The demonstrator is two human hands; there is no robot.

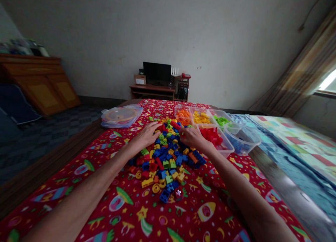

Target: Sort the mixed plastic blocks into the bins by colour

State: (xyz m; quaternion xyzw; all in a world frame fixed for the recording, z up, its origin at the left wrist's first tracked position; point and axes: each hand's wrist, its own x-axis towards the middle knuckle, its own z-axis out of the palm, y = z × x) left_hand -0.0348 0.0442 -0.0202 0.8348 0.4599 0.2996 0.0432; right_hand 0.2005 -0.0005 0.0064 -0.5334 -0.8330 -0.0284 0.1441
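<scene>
Apparently picking through the heap of red, blue, yellow and green plastic toy bricks (164, 151) on the red rocket-print cloth (189, 231). Reaching to heap's far left with left hand (148, 134), fingers loosely parted; to heap's right with right hand (193, 137), fingers curled, near clear plastic container (228, 151) with red bricks (212, 136). Next, probably needs a clean pinch on one brick. Can't tell right grip, fingertips hidden; lower bricks buried; both forearms (94, 189) cut off.

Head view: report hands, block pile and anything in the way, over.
Left hand at left of block pile, right hand at its right; grips unclear. Pile loose on red cloth. Red-block container close beside right hand.
</scene>
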